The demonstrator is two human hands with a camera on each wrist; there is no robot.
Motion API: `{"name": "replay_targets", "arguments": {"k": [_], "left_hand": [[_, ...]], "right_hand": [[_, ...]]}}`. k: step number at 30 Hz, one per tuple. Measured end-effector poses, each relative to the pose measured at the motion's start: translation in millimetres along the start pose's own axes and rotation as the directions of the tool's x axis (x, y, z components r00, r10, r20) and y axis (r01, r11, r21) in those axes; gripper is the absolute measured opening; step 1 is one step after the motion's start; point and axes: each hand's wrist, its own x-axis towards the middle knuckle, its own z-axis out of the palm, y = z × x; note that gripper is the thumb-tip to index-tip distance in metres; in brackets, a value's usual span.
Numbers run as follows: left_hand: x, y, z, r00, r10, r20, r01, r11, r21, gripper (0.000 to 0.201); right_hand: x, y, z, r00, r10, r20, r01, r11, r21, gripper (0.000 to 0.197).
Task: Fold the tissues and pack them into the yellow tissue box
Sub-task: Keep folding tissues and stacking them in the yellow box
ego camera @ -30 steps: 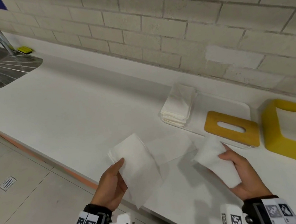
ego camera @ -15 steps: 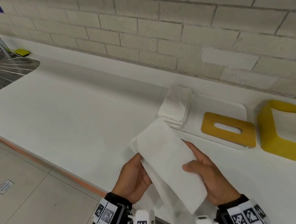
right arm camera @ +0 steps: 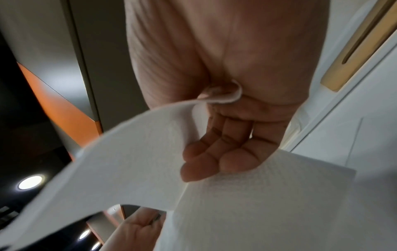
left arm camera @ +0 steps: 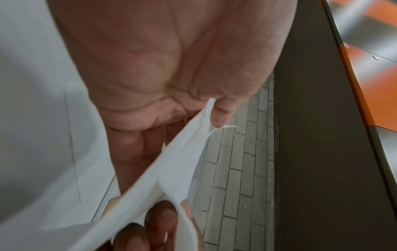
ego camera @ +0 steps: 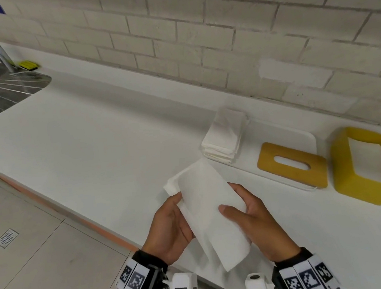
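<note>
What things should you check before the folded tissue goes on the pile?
1. Both hands hold the tissue: ok, left hand and right hand pinch its sides.
2. Tissue folded over: ok, layers doubled, though the lower edges look uneven.
3. Stack of folded tissues neat and free on top: ok.
4. Yellow tissue box open: ok, its lid lies apart beside it.
5. Box lying ready for packing: cannot tell, it seems tipped on its side.
6. Room left in the box: cannot tell.
</note>
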Motion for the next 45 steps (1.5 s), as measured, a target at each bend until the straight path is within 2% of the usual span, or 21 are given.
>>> {"name": "replay_targets", "arguments": {"k": [3, 5, 8, 11, 12, 14, 16, 17, 19, 20, 22, 24, 26, 29, 31, 34, 36, 38, 40, 42, 45], "left_hand": [[0, -2, -2, 0.999, 0.006, 0.036, -0.006, 1.0, -0.021, 0.046], [1, -5, -2, 0.999, 0.014, 0.032, -0.015, 0.999, 0.032, 0.05], [4, -10, 2, 0.999, 0.036, -0.021, -0.032, 0.984, 0.177, 0.04], [6, -14, 0, 0.993, 0.06, -0.101, -0.034, 0.968, 0.249, 0.037], [6, -14, -2, 0.99, 0.069, -0.123, -0.034, 0.963, 0.266, 0.036], [3, -11, -8, 0.982, 0.083, -0.171, -0.033, 0.96, 0.278, 0.034], [0, -8, -13, 0.972, 0.09, -0.216, -0.032, 0.966, 0.256, 0.031], [-1, -7, -16, 0.968, 0.091, -0.234, -0.032, 0.968, 0.247, 0.03], [-4, -5, -21, 0.959, 0.102, -0.263, -0.039, 0.971, 0.235, 0.029], [-5, -5, -23, 0.955, 0.111, -0.275, -0.046, 0.971, 0.233, 0.029], [-6, -4, -26, 0.946, 0.132, -0.297, -0.063, 0.971, 0.232, 0.03], [-7, -1, -29, 0.938, 0.153, -0.311, -0.081, 0.969, 0.234, 0.03], [-8, 1, -32, 0.932, 0.171, -0.319, -0.093, 0.965, 0.246, 0.03], [-8, 6, -35, 0.926, 0.198, -0.322, -0.116, 0.959, 0.258, 0.03], [-7, 10, -36, 0.921, 0.22, -0.323, -0.134, 0.954, 0.268, 0.029], [-3, 15, -32, 0.923, 0.23, -0.31, -0.139, 0.947, 0.288, 0.028], [0, 17, -26, 0.932, 0.215, -0.293, -0.137, 0.954, 0.265, 0.028], [2, 19, -18, 0.952, 0.171, -0.254, -0.114, 0.968, 0.223, 0.028], [4, 19, -8, 0.972, 0.122, -0.201, -0.079, 0.974, 0.211, 0.029], [6, 15, 1, 0.983, 0.085, -0.161, -0.045, 0.97, 0.239, 0.031], [8, 11, 13, 0.995, 0.039, -0.094, -0.013, 0.964, 0.264, 0.037]], "right_hand": [[1, 1, 1, 1.0, -0.011, 0.012, 0.011, 1.0, -0.003, 0.043], [1, 1, 2, 1.0, -0.011, 0.025, 0.011, 1.0, 0.003, 0.044], [1, 2, 3, 0.998, -0.002, 0.061, 0.002, 1.0, -0.007, 0.043], [9, 6, 0, 0.992, 0.054, 0.117, -0.048, 0.997, -0.059, 0.04], [16, 10, -4, 0.993, 0.078, 0.092, -0.07, 0.994, -0.083, 0.038], [41, 25, -17, 0.987, 0.113, -0.113, -0.135, 0.969, -0.209, 0.039], [70, 43, -34, 0.927, 0.134, -0.35, -0.269, 0.888, -0.372, 0.054], [83, 51, -39, 0.898, 0.151, -0.412, -0.34, 0.835, -0.434, 0.064], [103, 59, -43, 0.869, 0.194, -0.455, -0.442, 0.717, -0.539, 0.074], [109, 61, -43, 0.864, 0.208, -0.459, -0.47, 0.661, -0.585, 0.071], [119, 64, -40, 0.868, 0.215, -0.448, -0.478, 0.605, -0.636, 0.049], [125, 69, -40, 0.886, 0.191, -0.423, -0.442, 0.626, -0.642, 0.022], [126, 73, -43, 0.902, 0.153, -0.405, -0.384, 0.715, -0.584, 0.011], [119, 70, -55, 0.906, 0.084, -0.415, -0.209, 0.942, -0.264, 0.012], [107, 56, -62, 0.907, 0.032, -0.419, -0.065, 0.996, -0.066, 0.022], [78, 17, -68, 0.918, -0.146, -0.369, 0.151, 0.988, -0.017, 0.033], [52, -18, -70, 0.949, -0.229, -0.217, 0.249, 0.966, 0.067, 0.041], [27, -53, -69, 0.962, -0.273, 0.004, 0.269, 0.95, 0.162, 0.046], [12, -73, -69, 0.946, -0.286, 0.15, 0.256, 0.947, 0.193, 0.048], [7, -80, -67, 0.944, -0.268, 0.192, 0.228, 0.952, 0.207, 0.051], [9, -78, -57, 0.958, -0.22, 0.185, 0.2, 0.972, 0.121, 0.05]]}}
